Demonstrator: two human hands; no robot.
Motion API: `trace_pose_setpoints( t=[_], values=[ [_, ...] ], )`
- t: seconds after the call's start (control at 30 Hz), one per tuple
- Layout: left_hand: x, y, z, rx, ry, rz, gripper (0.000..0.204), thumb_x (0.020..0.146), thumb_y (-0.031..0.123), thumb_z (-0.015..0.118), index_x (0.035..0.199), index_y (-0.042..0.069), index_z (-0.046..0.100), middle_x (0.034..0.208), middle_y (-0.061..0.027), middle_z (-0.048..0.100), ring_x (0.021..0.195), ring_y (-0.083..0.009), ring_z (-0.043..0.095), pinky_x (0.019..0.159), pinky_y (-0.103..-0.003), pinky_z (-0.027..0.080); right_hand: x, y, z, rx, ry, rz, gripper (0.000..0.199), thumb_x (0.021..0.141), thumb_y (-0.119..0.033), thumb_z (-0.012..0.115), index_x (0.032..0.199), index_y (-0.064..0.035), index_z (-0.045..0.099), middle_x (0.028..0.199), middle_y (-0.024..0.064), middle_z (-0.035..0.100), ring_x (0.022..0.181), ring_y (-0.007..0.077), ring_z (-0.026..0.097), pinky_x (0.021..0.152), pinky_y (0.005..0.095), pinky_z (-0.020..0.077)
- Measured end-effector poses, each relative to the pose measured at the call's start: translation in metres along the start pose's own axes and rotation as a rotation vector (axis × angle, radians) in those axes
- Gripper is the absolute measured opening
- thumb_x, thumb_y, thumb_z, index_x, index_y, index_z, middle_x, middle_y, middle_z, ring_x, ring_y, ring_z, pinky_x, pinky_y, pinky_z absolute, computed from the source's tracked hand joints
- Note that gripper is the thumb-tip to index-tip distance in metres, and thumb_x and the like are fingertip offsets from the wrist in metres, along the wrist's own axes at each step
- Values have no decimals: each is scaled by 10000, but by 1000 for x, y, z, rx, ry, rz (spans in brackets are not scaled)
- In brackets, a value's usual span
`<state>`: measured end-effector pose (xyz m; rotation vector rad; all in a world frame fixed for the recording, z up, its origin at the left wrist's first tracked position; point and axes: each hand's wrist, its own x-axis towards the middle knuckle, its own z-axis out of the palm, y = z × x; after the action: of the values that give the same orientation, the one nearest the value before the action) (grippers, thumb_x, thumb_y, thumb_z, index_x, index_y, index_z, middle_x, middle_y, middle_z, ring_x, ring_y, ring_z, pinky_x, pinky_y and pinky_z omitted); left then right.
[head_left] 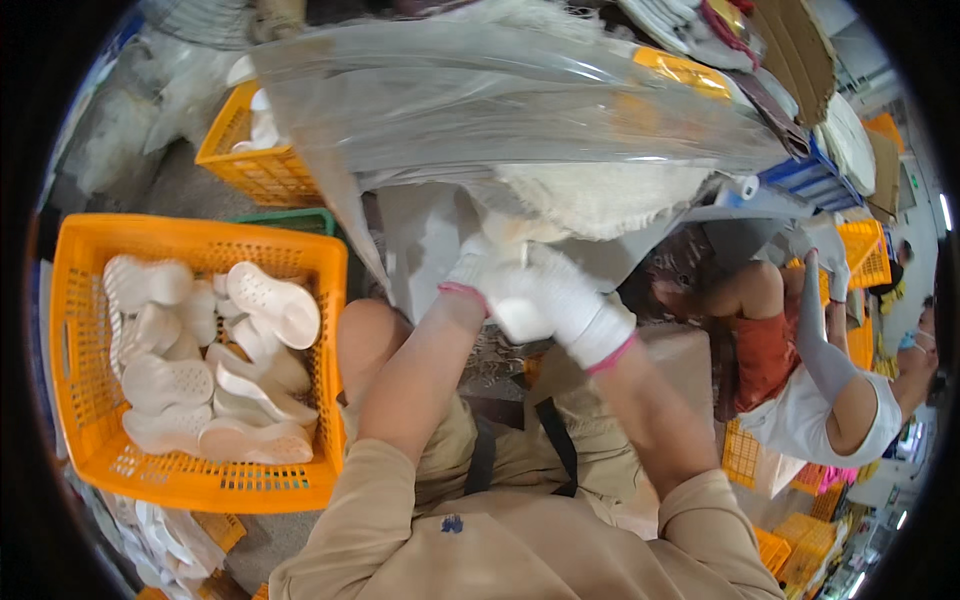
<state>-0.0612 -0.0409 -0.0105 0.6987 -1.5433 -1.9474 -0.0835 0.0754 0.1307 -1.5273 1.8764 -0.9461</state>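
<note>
Both hands wear white knitted gloves with pink cuffs and meet in front of me, under a frayed cloth. Between them is a smooth white piece point(523, 320), smeared by motion; it resembles the white foam clogs nearby, but its full shape is hidden. My left hand point(478, 268) is closed at its left side, the fingers mostly covered. My right hand point(568, 295) is closed round its right side. The frayed off-white cloth point(610, 195) hangs just above the gloves. On my left, an orange crate point(205, 490) holds several white clogs point(275, 303) with small holes.
A clear plastic sheet point(480, 90) drapes over the work spot, with grey panels point(430, 240) below it. Another orange crate point(265, 175) stands at the far left. To my right sits a co-worker point(815, 385) in a white top, near stacked orange crates point(865, 250).
</note>
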Motion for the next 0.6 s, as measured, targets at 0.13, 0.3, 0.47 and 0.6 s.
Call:
trace_pose_setpoints(
  t=[0.13, 0.3, 0.47, 0.6],
  values=[
    [-27, -24, -1, -728, -277, -381, 398, 1114, 459, 546, 1239, 94, 641, 1022, -110, 700, 916, -312, 692, 802, -474, 604, -60, -16, 19, -295, 337, -57, 638, 835, -197, 841, 1397, 7, 617, 1340, 269, 652, 1286, 430, 628, 1129, 472, 490],
    [-41, -26, 0, -741, -186, -424, 608, 1025, 696, 502, 1044, 119, 692, 863, -65, 687, 786, -264, 699, 707, -432, 614, -97, -4, 40, -132, 396, 304, 493, 801, -260, 893, 1178, -18, 687, 1099, 217, 732, 989, 408, 731, 851, 448, 591],
    [0, -5, -20, -1113, 72, -452, 403, 1107, 375, 528, 1213, 21, 688, 1130, -150, 752, 966, -343, 752, 838, -478, 639, -17, 12, 23, -372, 498, 151, 505, 817, -381, 875, 1141, -26, 723, 980, 198, 775, 906, 377, 768, 782, 448, 606],
    [-1, -11, -43, -374, 38, -397, 418, 1117, 340, 423, 1247, 25, 665, 1069, -155, 749, 992, -309, 753, 897, -435, 652, -23, 17, 31, -153, 501, 183, 556, 812, -440, 879, 1125, -7, 724, 940, 190, 770, 903, 374, 771, 802, 443, 606]
  ],
)
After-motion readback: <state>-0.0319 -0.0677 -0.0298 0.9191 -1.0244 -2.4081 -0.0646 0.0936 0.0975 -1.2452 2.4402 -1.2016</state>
